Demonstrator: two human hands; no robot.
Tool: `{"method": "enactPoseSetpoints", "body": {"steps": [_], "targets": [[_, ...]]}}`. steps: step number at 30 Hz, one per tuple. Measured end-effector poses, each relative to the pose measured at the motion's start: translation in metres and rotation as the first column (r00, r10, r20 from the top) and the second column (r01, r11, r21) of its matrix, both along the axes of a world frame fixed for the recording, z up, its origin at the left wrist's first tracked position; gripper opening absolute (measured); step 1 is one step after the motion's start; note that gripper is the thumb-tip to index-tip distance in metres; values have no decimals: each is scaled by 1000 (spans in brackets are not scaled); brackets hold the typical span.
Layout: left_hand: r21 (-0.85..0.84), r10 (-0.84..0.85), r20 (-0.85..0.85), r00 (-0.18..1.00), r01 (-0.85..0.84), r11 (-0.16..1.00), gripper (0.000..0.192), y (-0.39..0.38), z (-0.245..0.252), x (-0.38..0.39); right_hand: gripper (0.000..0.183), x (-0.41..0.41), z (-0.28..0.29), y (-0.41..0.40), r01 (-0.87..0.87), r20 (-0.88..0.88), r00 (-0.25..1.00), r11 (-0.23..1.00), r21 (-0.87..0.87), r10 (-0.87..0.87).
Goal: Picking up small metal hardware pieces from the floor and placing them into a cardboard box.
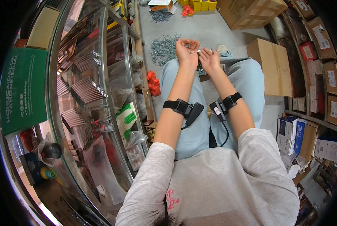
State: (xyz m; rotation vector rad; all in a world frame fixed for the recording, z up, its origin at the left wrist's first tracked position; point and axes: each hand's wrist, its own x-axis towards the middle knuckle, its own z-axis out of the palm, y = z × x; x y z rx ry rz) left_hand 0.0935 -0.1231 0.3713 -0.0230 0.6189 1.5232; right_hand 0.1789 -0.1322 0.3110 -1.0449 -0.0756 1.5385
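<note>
My left hand (187,52) is palm up with its fingers curled around a few small metal fasteners (190,52) lying in the palm. Close to its right, my right hand (210,59) is also palm up, fingers half bent, with no object visible in its palm. A small pale strip shows by its fingertips; what it is, I cannot tell. On the floor to the left of my hands spreads a pile of small metal fasteners (163,50). More small metal pieces (201,68) show between my knees, in what seems a cardboard container, partly hidden by my right hand.
Glass display shelves (103,56) with tools stand at left. Red plastic bags (153,83) lie beside my left knee. Cardboard boxes (273,67) stand at right before loaded shelves. Farther ahead are another fastener pile (160,16), yellow boxes (200,5) and a large taped carton (250,12).
</note>
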Motion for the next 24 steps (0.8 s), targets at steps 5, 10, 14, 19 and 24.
{"method": "enactPoseSetpoints", "body": {"steps": [5, 10, 14, 19, 24], "targets": [[142, -48, -439, 897, 122, 982, 46, 1, 2, 11, 41, -4, 19, -1, -59, -558, 819, 987, 147, 132], [177, -216, -520, 827, 351, 920, 62, -1, 2, 12, 28, -9, 36, -2, -36, -516, 855, 998, 45, 54], [174, -225, -457, 860, 335, 926, 64, -5, 7, 15, 25, -5, 33, 0, -29, -590, 808, 999, -24, 9], [340, 27, -491, 871, 162, 926, 61, -2, 7, 13, 29, 1, 17, 2, -33, -690, 722, 994, -102, -47], [306, 54, -443, 895, 94, 947, 58, -4, 9, 6, 48, 2, 9, 2, -80, -225, 974, 946, -314, 8]]}}
